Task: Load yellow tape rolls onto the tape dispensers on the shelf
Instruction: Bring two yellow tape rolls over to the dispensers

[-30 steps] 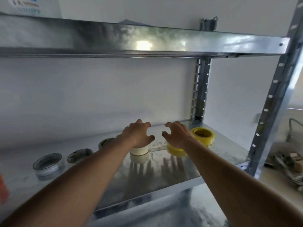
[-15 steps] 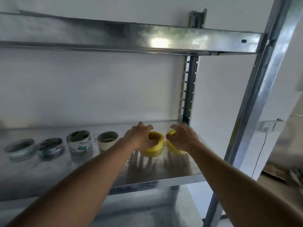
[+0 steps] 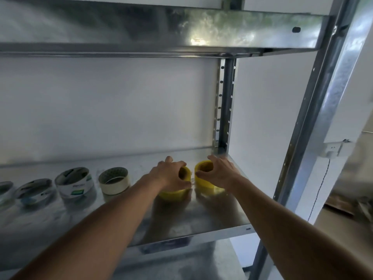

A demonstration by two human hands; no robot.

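Two yellow tape rolls lie flat side by side near the right end of the metal shelf (image 3: 212, 225). My left hand (image 3: 171, 174) curls over the left yellow roll (image 3: 175, 194), fingers on its top rim. My right hand (image 3: 220, 174) grips the right yellow roll (image 3: 203, 168) from its right side, and that roll looks slightly tilted. Whether either roll is off the shelf I cannot tell. No tape dispenser is in view.
Left of the yellow rolls stand a cream tape roll (image 3: 114, 180), a clear roll with a printed label (image 3: 73, 184) and more clear rolls (image 3: 34, 191) toward the left edge. An upper shelf (image 3: 181, 31) hangs overhead. The front right upright (image 3: 314, 118) rises at the right.
My hands moved right from the cream roll and first yellow roll onto the two yellow rolls, and now close around them. The view has turned right and closer.
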